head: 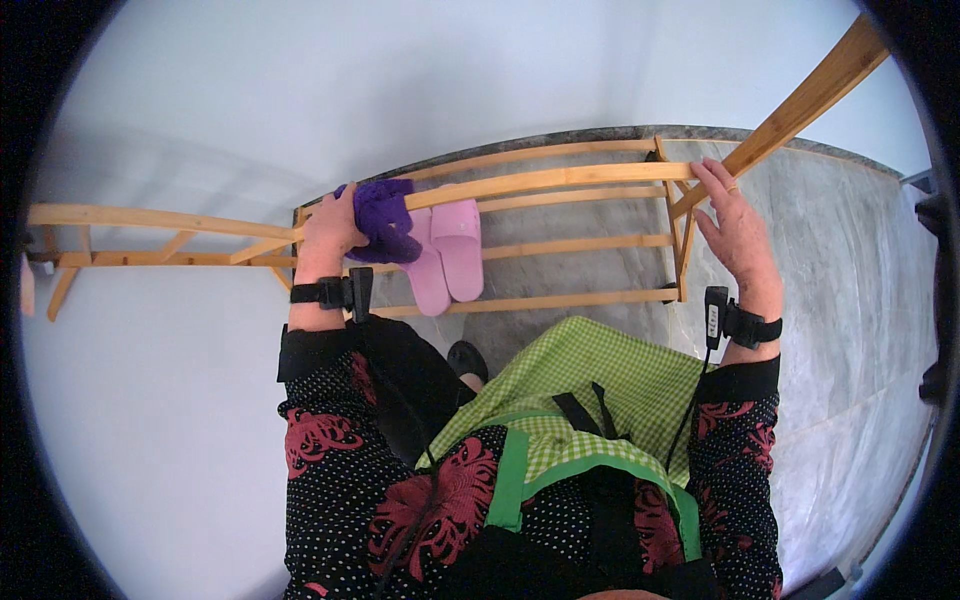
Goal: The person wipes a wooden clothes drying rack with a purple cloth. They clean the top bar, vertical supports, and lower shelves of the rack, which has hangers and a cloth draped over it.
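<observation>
A wooden rack (540,180) with thin slats stands against the wall. My left hand (331,225) presses a purple cloth (384,217) over the left end of its top rail; the fingertips are partly hidden behind the cloth. At the rail's right end, where it meets a slanted wooden post (802,97), my right hand (731,217) rests with its fingers on the wood and its thumb apart. A pair of pink slide slippers (459,251) lies side by side on the lower slats, partly beneath the rail and the cloth.
More wooden rails (165,219) extend to the left along the white wall (450,75). Grey marble-look tiles (832,262) cover the floor to the right. Below the rack is a foot in a black shoe (467,360). Dark objects stand at the far right edge.
</observation>
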Tool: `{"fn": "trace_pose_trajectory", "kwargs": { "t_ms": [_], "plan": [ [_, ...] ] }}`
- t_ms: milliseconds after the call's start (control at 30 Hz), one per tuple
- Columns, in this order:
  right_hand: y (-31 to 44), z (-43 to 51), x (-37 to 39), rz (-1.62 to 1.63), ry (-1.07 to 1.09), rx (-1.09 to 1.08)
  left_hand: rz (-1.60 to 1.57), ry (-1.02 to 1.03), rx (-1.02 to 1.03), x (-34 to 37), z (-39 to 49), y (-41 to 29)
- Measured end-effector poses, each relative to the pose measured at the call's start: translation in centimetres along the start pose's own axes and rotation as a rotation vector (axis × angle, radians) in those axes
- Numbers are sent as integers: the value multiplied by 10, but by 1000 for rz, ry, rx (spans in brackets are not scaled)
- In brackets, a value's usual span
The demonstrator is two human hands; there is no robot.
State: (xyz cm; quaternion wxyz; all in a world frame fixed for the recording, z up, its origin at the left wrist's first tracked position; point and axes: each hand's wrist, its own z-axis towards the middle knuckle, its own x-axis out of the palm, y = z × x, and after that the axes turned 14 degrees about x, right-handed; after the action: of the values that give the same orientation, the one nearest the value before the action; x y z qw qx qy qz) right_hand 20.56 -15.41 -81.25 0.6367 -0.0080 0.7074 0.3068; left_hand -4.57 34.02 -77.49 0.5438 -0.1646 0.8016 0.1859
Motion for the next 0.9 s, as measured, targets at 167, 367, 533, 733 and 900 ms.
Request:
{"fn": "trace_pose_trajectory", "kwargs": {
  "t_ms": [167,367,533,733,900],
  "plan": [
    [-2,1,4,-33,-6,48,111,-65,2,22,15,-7],
    [-2,2,7,-15,-24,53,155,-279,213,9,12,-101],
    [0,2,5,30,-3,71,190,-471,362,6,19,-232],
    [-2,6,5,110,28,82,131,-733,603,-3,21,-377],
    [-5,8,8,192,28,46,127,-846,683,-4,21,-393]
  ]
}}
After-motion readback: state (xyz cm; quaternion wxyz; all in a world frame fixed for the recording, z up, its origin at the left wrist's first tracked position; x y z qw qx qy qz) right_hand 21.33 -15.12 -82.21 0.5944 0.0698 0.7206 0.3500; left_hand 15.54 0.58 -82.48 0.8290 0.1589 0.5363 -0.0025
